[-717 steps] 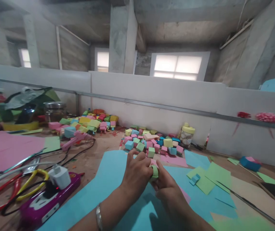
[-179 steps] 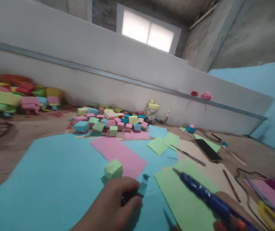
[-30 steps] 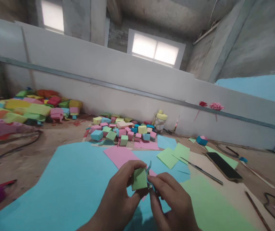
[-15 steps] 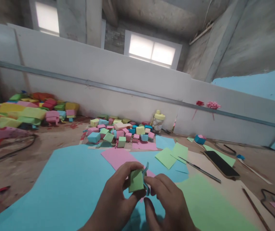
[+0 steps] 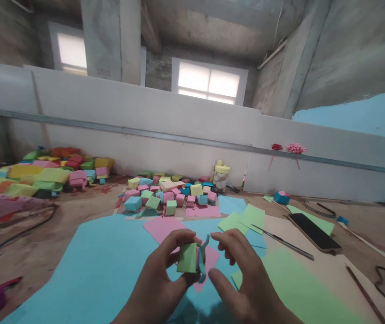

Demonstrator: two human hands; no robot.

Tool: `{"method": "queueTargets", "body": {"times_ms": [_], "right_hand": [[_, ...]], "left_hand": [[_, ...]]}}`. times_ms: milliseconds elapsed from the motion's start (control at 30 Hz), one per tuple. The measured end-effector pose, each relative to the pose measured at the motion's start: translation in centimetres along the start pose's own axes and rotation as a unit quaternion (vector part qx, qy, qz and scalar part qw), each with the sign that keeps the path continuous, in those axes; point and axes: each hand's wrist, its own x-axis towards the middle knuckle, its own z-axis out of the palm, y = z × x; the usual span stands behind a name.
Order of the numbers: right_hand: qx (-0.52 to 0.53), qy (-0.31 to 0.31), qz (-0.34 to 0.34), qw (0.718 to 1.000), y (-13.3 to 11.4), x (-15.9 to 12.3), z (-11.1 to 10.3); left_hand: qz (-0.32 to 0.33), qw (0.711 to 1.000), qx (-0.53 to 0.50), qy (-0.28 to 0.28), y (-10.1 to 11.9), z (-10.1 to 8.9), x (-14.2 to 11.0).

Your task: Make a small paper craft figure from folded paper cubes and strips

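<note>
Between its thumb and fingers, my left hand (image 5: 160, 274) grips a small green paper box (image 5: 187, 258). A bent blue paper strip (image 5: 203, 258) stands out from the box's right side, its upper end slanting outward. My right hand (image 5: 238, 270) is just right of the strip, thumb and fingers apart with nothing between them. Beneath both hands lie a large blue paper sheet (image 5: 108, 256) and a pink paper piece (image 5: 165, 228). To the right is a large green sheet (image 5: 290, 279).
Many small paper boxes (image 5: 168, 197) are piled behind, beside a lidded jar (image 5: 221, 175). On the right lie a dark pen-like tool (image 5: 288, 243), a phone (image 5: 314, 231) and a pencil (image 5: 364, 292). A larger heap of paper shapes (image 5: 44, 173) sits at the left. A wall stands behind.
My right hand has let go of the blue strip and moved slightly right, its fingers spreading. The left hand keeps the green box. The camera view has tilted up a little.
</note>
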Motion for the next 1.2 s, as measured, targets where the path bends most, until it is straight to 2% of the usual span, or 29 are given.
{"method": "queueTargets", "body": {"times_ms": [133, 233, 433, 733, 900, 1067, 1200], "right_hand": [[0.015, -0.073, 0.03, 0.997, 0.6, 0.2, -0.3], [0.024, -0.094, 0.023, 0.995, 1.0, 0.2, -0.2], [0.006, -0.082, -0.016, 0.996, 0.8, -0.2, 0.2], [-0.077, -0.054, -0.062, 0.994, 1.0, -0.6, 0.7], [-0.079, -0.071, -0.055, 0.993, 1.0, -0.5, 0.7], [-0.054, -0.083, -0.046, 0.994, 0.4, -0.4, 0.1], [0.032, -0.065, 0.018, 0.997, 0.1, 0.0, -0.8]], "left_hand": [[0.009, 0.999, 0.029, -0.014, -0.2, -0.3, 0.2], [0.015, 0.997, 0.057, -0.041, -0.4, -0.5, 0.1], [0.048, 0.993, 0.091, -0.052, -0.1, -0.3, -0.3], [0.068, 0.991, 0.105, -0.056, 0.1, -0.3, -0.2], [0.064, 0.991, 0.096, -0.074, 0.1, -0.3, -0.3], [0.057, 0.993, 0.086, -0.048, 0.1, -0.3, -0.3], [0.046, 0.996, 0.061, -0.048, 0.2, -0.2, -0.2]]}}
